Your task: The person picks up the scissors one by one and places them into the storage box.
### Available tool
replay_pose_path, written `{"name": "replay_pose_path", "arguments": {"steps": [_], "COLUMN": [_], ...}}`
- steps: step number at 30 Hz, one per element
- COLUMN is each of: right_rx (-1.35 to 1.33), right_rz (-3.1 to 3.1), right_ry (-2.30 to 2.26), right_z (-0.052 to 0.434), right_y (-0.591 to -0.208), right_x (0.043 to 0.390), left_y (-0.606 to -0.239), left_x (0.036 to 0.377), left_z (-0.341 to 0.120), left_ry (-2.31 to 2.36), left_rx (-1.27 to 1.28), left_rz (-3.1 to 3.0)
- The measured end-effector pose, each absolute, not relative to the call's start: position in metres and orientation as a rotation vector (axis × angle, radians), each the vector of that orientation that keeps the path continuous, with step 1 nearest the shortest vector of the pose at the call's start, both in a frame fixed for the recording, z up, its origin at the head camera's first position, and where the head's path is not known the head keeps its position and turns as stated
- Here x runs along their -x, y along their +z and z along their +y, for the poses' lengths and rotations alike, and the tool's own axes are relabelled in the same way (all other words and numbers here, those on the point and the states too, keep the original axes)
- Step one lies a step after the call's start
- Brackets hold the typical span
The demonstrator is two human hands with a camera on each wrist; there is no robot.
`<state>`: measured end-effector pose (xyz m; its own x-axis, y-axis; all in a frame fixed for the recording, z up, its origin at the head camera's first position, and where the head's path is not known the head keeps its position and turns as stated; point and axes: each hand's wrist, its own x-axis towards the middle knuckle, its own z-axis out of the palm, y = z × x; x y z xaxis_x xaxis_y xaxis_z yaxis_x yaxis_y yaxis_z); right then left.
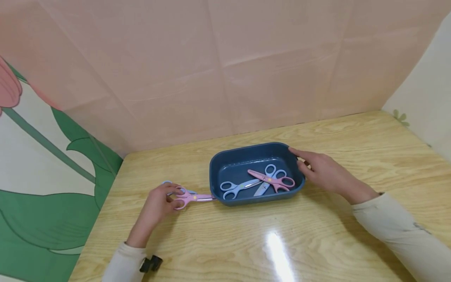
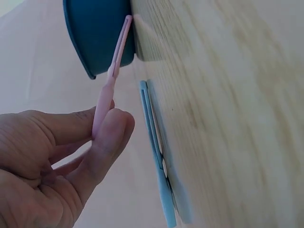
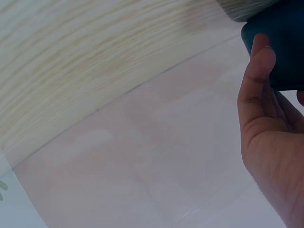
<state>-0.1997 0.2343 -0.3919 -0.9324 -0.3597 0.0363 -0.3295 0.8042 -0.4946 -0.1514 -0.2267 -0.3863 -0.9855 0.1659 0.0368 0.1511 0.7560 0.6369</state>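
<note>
My left hand pinches a pair of pink scissors by the handles between thumb and fingers. Their tip points right, at the lower left end of the dark blue bin. In the left wrist view, the pink scissors are tilted above the table, tip against the bin's outside. Blue scissors lie on the table beneath that hand, partly hidden by it in the head view. At the bin's right end my right hand grips the wall. Inside the bin rest light blue scissors, crossed pink scissors and another blue pair.
The wood-grain table runs back to a pink sheet. A white wall bounds the right, and a painted flower wall the left. A small black object sits by the left sleeve.
</note>
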Motion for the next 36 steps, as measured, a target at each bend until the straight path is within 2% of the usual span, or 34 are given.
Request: {"name": "replay_pose_path", "arguments": {"steps": [5,15,36], "right_rx": [0.552,0.547,0.55], "right_rz": [2.927,2.924,2.915], "right_ry": [-0.788,-0.785,-0.801], "right_z": [0.2343,0.2337,0.2336], "right_y": [-0.3918,-0.3914,-0.3896], "right_x": [0.1992,0.1992,0.1978], "left_y": [-0.3857,-0.3869,-0.3856], "left_x": [0.1502,0.1494,0.1474], "left_z": [-0.2248,-0.2261,-0.2245], "left_ry": [1.052,1.02,1.036], "left_rx": [-0.217,-0.334,-0.31], "left_rz": [2.941,3.026,2.997]}}
